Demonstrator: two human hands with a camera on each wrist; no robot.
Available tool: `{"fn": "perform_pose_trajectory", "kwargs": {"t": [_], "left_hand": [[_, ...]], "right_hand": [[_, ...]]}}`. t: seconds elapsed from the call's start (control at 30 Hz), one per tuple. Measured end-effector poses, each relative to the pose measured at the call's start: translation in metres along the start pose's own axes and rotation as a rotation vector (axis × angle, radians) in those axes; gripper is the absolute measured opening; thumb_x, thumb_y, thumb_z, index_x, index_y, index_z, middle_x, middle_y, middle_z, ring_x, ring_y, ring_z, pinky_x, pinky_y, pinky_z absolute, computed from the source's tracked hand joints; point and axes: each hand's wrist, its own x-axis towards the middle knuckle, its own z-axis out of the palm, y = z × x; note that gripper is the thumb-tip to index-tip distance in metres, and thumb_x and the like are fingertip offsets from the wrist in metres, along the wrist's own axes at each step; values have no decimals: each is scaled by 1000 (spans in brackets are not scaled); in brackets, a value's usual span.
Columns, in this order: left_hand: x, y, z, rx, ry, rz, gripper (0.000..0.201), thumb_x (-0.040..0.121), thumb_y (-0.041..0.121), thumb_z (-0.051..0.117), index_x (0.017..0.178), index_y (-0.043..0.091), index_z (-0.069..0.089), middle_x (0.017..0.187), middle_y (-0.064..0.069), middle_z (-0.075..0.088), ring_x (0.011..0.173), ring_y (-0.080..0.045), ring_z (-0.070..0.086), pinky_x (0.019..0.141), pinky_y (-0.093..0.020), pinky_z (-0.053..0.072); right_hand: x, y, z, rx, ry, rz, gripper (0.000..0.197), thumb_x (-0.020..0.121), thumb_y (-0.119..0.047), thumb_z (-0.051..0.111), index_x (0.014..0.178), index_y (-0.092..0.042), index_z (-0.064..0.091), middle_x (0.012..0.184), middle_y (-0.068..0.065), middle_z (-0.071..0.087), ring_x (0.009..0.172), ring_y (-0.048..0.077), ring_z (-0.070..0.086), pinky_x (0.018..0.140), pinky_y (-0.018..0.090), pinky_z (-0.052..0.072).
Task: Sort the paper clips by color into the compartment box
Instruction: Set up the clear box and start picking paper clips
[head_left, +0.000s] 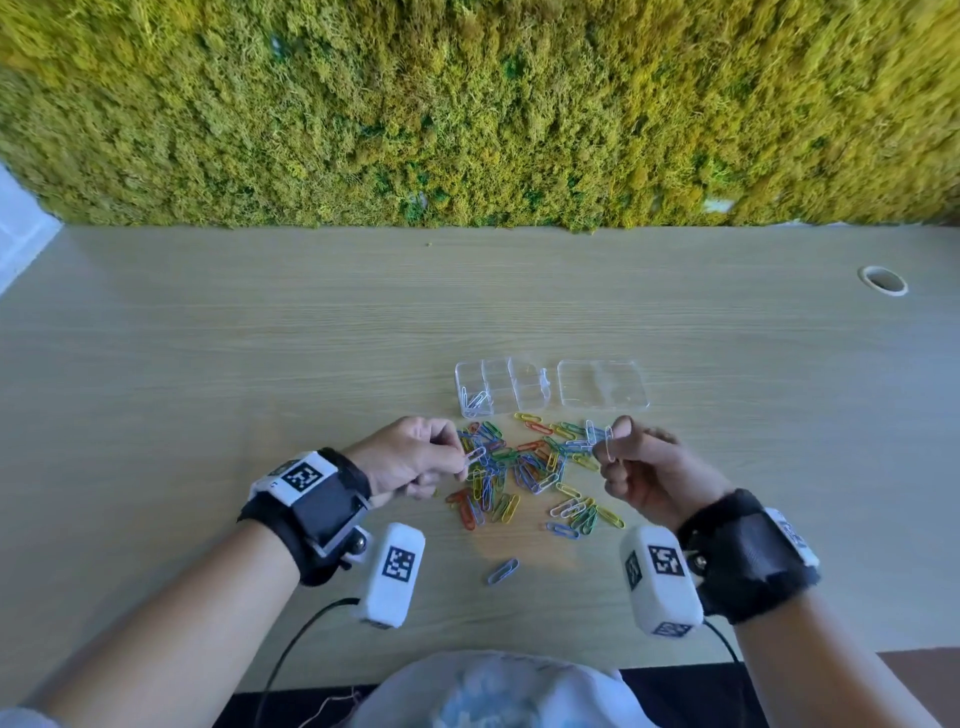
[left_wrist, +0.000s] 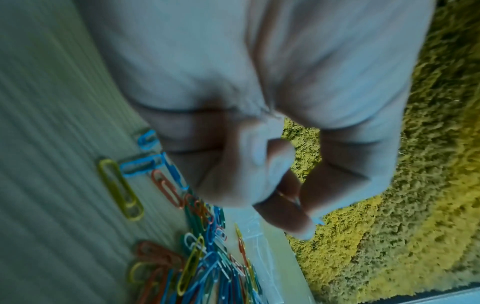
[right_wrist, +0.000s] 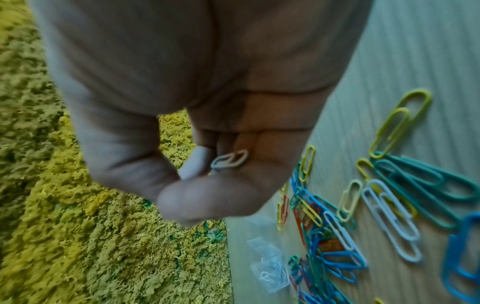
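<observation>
Both grips are pinched: left hand (head_left: 415, 457) on a white clip (head_left: 474, 456), right hand (head_left: 652, 470) on another white clip (head_left: 608, 446), each lifted above the pile (head_left: 524, 467). Box (head_left: 498, 387) sits at 12 o'clock on the bench (head_left: 260, 364) (whites already in its left cell). Best to carry each clip low over that cell and release one at a time.
</observation>
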Motion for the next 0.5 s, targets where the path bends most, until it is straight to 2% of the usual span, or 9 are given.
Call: {"fn": "perform_pose_trajectory", "kwargs": {"t": [0.07, 0.13, 0.2, 0.23, 0.3, 0.37, 0.43, 0.5], "left_hand": [[3, -2, 1, -62, -26, 12, 28, 59, 6, 65, 85, 9, 56, 61, -3, 59, 37, -4, 38, 33, -14, 27], [5, -2, 5, -129, -12, 8, 26, 75, 0, 51, 98, 10, 60, 61, -2, 54, 40, -7, 40, 36, -16, 31], [5, -1, 8, -204, 4, -20, 33, 83, -6, 29, 91, 9, 57, 58, 0, 48, 42, -9, 40, 37, -17, 32], [5, 0, 9, -236, -1, -34, 33, 82, -5, 23, 83, 10, 53, 57, 1, 45, 42, -9, 39, 37, -17, 31], [5, 2, 12, -243, -11, -53, 21, 75, 2, 27, 73, 13, 44, 56, 2, 42, 43, -11, 37, 37, -16, 28], [8, 2, 11, -139, 27, -46, 10, 69, 7, 36, 69, 15, 42, 57, 2, 41, 43, -11, 36, 37, -16, 26], [14, 1, 9, 106, 99, 1, 8, 73, 10, 48, 69, 16, 45, 60, 2, 44, 46, -12, 39, 39, -20, 29], [17, 2, 7, 537, 170, 62, 14, 80, 15, 59, 69, 20, 51, 64, 6, 51, 55, -11, 45, 48, -27, 38]], "right_hand": [[0, 0, -1, 54, -13, 3, 18, 65, 3, 60, 72, -13, 63, 58, 5, 53, 42, 12, 48, 39, 20, 43], [1, 2, -2, 62, 14, 40, 24, 80, 4, 44, 87, -11, 61, 61, 4, 53, 45, 12, 49, 41, 20, 44], [2, 4, -1, 23, 44, 74, 23, 86, -2, 35, 82, -11, 55, 61, 3, 51, 45, 13, 48, 38, 18, 40], [3, 5, 0, -40, 59, 78, 17, 86, -6, 38, 77, -11, 53, 61, 3, 49, 44, 12, 46, 36, 17, 36], [6, 6, 1, -322, 97, 52, 17, 87, -7, 51, 71, -11, 50, 60, 3, 43, 43, 11, 39, 36, 17, 28], [7, 6, 6, -790, 102, 6, 20, 88, -11, 61, 69, -15, 56, 58, 0, 42, 47, 10, 37, 40, 18, 29], [7, 5, 11, -1262, 92, -68, 17, 83, -19, 69, 68, -25, 63, 58, -7, 48, 54, 8, 43, 49, 17, 37], [7, 6, 16, -1552, 41, -120, 10, 80, -25, 71, 75, -32, 66, 61, -13, 48, 56, 1, 43, 55, 16, 37]]}}
